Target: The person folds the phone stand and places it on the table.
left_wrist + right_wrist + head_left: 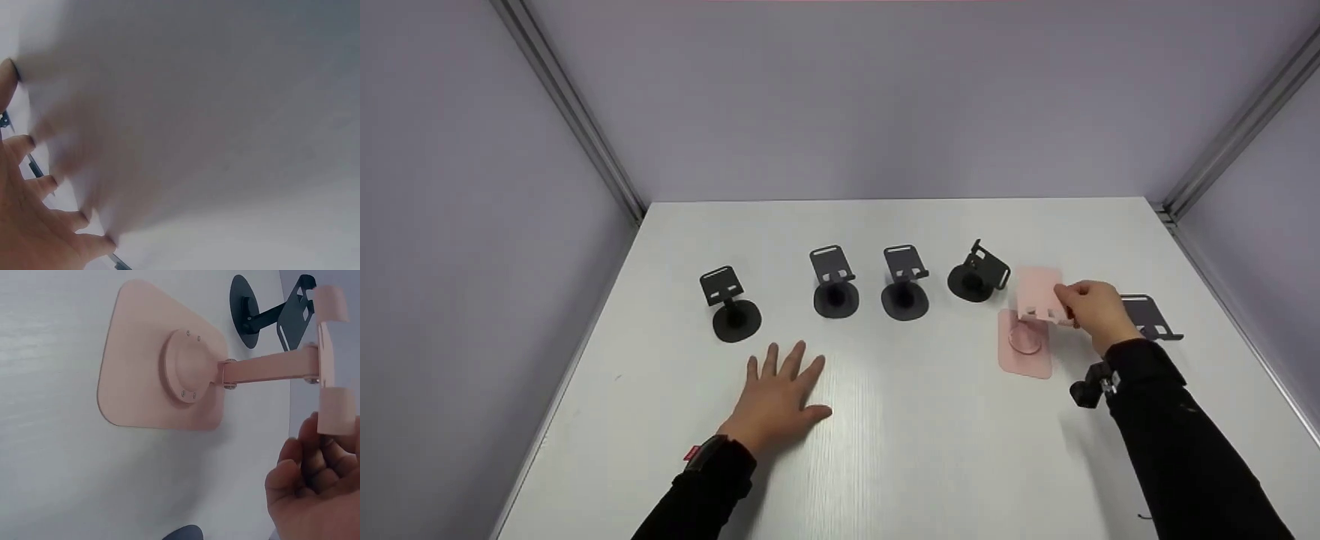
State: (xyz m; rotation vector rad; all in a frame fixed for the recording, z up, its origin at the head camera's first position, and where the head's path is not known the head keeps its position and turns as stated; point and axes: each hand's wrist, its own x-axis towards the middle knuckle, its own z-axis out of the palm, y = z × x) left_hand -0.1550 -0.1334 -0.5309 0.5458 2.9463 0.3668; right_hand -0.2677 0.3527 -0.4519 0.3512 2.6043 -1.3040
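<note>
A pink phone stand point(1039, 292) with a square base and a hinged arm stands on the right of the table. My right hand point(1096, 309) grips the right edge of its upper plate, fingers curled. From the right wrist view, the hand point(320, 478) is beside one of the plate's hooks point(336, 410), and the pink base point(140, 354) rests on the tabletop. My left hand point(774, 401) lies palm down with fingers spread, holding nothing; its fingertips touch the white surface in the left wrist view.
Several black phone stands line the back of the white table point(885, 450): a left one point(735, 319), two middle ones point(835, 296) point(905, 296) and one turned sideways point(975, 281). Another black stand point(1147, 315) is partly hidden behind my right hand. Grey panels point(885, 97) enclose the table.
</note>
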